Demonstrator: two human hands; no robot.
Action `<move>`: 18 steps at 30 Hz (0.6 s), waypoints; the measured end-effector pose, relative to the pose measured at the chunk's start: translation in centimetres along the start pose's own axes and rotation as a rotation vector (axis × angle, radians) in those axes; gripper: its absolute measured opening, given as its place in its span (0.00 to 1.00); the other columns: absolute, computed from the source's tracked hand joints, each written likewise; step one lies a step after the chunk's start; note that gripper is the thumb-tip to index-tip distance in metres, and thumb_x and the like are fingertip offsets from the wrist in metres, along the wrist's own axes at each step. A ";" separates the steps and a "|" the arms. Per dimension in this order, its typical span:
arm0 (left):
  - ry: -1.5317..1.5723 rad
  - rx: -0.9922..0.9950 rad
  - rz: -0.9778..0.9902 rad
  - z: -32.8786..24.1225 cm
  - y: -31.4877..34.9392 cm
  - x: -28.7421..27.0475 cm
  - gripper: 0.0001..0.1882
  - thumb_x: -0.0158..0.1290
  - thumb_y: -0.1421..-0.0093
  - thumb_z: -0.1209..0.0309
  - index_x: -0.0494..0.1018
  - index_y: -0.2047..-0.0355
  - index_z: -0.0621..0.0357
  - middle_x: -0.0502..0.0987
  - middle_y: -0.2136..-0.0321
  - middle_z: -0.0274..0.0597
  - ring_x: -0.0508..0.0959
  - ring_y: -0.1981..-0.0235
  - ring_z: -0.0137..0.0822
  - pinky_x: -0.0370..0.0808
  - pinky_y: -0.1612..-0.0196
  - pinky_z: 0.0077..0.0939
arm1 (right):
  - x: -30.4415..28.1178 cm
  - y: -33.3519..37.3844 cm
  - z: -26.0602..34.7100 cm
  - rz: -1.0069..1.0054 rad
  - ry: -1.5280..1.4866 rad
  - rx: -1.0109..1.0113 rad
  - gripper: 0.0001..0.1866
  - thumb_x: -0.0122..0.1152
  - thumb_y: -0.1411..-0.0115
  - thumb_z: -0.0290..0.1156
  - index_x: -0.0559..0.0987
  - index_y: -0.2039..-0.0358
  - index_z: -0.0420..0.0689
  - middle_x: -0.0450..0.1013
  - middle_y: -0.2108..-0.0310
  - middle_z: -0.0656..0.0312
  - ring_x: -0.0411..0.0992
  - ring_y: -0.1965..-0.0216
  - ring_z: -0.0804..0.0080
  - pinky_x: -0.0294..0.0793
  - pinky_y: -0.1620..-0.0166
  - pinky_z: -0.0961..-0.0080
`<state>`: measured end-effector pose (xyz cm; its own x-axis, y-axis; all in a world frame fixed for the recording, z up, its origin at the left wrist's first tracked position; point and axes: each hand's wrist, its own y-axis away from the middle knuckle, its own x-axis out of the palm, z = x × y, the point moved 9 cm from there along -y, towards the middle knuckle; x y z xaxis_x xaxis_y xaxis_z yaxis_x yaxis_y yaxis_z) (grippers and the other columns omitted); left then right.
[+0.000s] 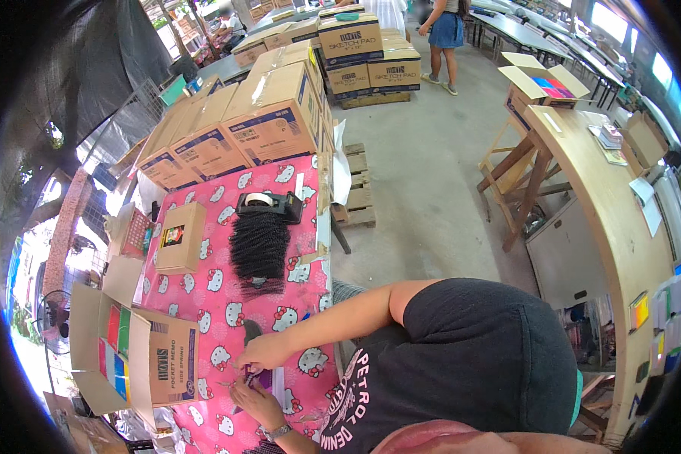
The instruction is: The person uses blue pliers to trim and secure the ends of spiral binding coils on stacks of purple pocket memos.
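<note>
Head view shows, at far left, an open carton [175, 362] with colourful covers inside, and, farther up the pink tablecloth [227, 297], a small brown box [180, 240]. Next to the right comes my left hand [257, 405], with a band [279, 431] around its wrist. Its fingers are bent, not spread; its forearm enters from below. A thin pale tip shows beside these fingers, but what it is I cannot tell.

Beyond the hands, near the tape dispenser [284, 206], lie many black coils [259, 246]. They look light and springy, and I think they would tangle easily; I would lift one by its end.

Between my two hands, on the near part of the table, is the small purple thing [267, 378], partly covered by fingers. I judge it light and rather stiff, not very fragile; the edges should be the safest place to hold.

My right hand [267, 352] is over it, palm turned down, fingers curled close. Whether either hand truly grips it or only touches it, I cannot tell. From there my bare right forearm stretches rightward, elbow slightly bent, to the black sleeve [477, 325].
</note>
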<state>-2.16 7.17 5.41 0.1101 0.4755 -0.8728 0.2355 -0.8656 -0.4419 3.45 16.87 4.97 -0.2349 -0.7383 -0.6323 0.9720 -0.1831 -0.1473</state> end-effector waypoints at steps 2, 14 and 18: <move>0.002 -0.016 0.017 0.6 -0.1 0.4 0.11 0.43 0.38 0.72 0.67 0.58 0.69 0.71 0.60 0.61 0.67 0.51 0.59 0.57 0.40 0.52 | -0.5 0.0 0.1 -0.047 0.029 -0.053 0.21 0.58 0.43 0.33 0.69 0.49 0.43 0.67 0.51 0.49 0.69 0.53 0.48 0.70 0.55 0.55; 0.018 -0.076 0.061 0.8 -0.1 0.3 0.15 0.45 0.36 0.69 0.65 0.56 0.71 0.71 0.58 0.63 0.66 0.50 0.61 0.58 0.42 0.52 | -30.6 19.9 7.8 -1.429 0.362 -0.157 0.35 0.51 0.36 0.39 0.50 0.33 0.43 0.48 0.34 0.49 0.48 0.33 0.57 0.49 0.35 0.61; 0.059 -0.109 0.077 0.3 -0.6 0.0 0.15 0.45 0.36 0.70 0.64 0.55 0.71 0.70 0.57 0.63 0.66 0.50 0.60 0.59 0.43 0.52 | -32.3 29.1 11.3 -1.655 0.591 -0.278 0.38 0.46 0.34 0.43 0.41 0.32 0.44 0.41 0.31 0.55 0.45 0.32 0.61 0.44 0.34 0.63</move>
<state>-2.55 7.62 5.60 0.1875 0.4195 -0.8882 0.3274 -0.8792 -0.3461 39.24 28.12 29.69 -0.9026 0.4063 0.1420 -0.2675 -0.2709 -0.9247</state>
